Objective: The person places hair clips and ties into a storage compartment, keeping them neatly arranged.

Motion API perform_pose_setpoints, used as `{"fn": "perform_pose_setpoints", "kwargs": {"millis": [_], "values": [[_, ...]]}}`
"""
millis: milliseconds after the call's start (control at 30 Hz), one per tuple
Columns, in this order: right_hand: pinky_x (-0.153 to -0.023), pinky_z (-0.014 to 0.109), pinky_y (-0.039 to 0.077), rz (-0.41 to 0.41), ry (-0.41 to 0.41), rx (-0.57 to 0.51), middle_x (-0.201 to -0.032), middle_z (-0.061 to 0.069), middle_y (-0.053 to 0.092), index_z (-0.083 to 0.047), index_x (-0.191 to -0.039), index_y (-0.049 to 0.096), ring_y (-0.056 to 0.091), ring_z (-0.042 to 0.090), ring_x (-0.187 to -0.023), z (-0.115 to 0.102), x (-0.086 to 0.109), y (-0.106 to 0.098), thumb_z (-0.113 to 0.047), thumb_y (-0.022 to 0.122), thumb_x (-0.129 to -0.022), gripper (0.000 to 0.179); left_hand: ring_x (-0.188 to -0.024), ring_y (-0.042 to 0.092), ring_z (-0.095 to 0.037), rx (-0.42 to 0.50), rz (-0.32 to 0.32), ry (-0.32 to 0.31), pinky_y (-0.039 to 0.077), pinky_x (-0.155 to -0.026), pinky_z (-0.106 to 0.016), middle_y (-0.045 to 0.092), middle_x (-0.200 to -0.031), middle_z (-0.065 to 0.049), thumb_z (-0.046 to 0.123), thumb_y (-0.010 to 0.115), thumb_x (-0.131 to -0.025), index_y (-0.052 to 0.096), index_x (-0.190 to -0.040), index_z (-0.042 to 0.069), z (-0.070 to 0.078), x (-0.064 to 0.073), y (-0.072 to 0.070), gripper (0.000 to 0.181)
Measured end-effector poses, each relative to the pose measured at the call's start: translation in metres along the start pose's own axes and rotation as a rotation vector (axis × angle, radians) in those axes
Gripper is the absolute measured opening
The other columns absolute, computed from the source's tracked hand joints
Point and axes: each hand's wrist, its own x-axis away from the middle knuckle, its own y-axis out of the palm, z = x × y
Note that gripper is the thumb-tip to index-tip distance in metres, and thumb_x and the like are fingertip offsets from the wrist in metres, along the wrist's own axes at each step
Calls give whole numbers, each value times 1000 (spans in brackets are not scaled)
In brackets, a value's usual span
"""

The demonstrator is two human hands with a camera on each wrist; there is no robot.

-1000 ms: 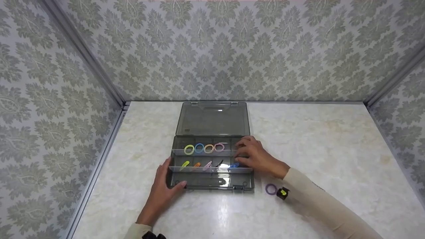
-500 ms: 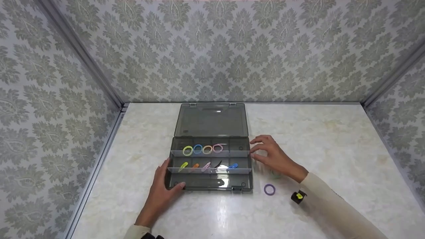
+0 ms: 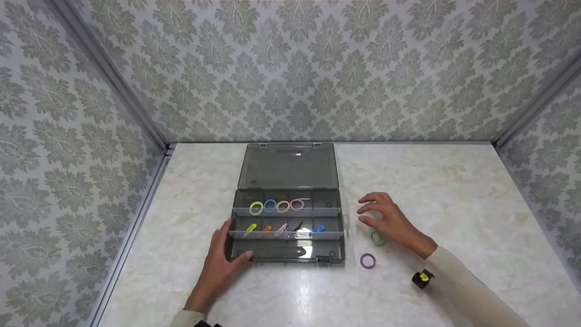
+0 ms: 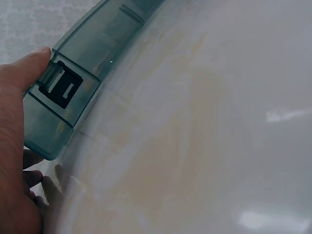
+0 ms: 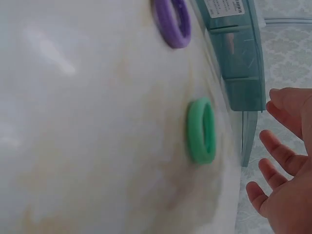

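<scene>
A grey see-through organizer box (image 3: pixel 290 249) lies with its lid (image 3: pixel 289 165) folded back. My left hand (image 3: pixel 220 254) holds its front left corner, thumb at the front edge and fingers along the side. In the back row sit yellow (image 3: pixel 256 208), blue, peach and pink hair ties; the middle row bears several hair clips, one of them blue (image 3: pixel 318 229). To the box's right, my right hand (image 3: pixel 392 222) hovers with fingers spread and nothing in them. Just below it lies a green hair tie (image 5: pixel 201 130), and nearer the front a purple hair tie (image 3: pixel 368 260).
The marbled white tabletop (image 3: pixel 181 181) carries the box near its middle. Patterned walls (image 3: pixel 290 68) rise behind and on both sides. A small black device with a yellow mark (image 3: pixel 422 278) is by the right sleeve.
My right hand has come out of the box's right side and moved right, leaving the blue clip in the middle row. The green hair tie has come into sight. My left hand stays put.
</scene>
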Motion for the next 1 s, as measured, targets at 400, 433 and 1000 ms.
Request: {"fn": "perform_pose_setpoints", "kwargs": {"millis": [400, 433, 1000], "values": [[-114, 27, 37, 19, 56, -14, -143, 18, 63, -8, -119, 80, 46, 35, -140, 13, 33, -4, -10, 86, -97, 23, -171, -1, -40, 3, 1, 7, 11, -135, -67, 15, -184, -9, 63, 83, -93, 16, -178, 30, -1, 2, 0, 113], [-114, 24, 36, 20, 49, -22, -143, 20, 63, -7, -120, 80, 46, 36, -141, 13, 35, -4, -9, 86, -97, 24, -171, -1, -40, 3, -1, 0, 11, -134, -67, 14, -185, -9, 63, 83, -94, 15, -178, 31, -1, 2, -1, 113], [-112, 6, 30, -23, 171, -66, -155, 11, 55, -16, -126, 79, 37, 29, -149, 27, 60, -8, -24, 90, -95, 33, -170, -4, -42, 8, -19, -38, 9, -133, -72, 12, -185, -7, 66, 81, -93, 15, -178, 35, 4, 2, -2, 113]]}}
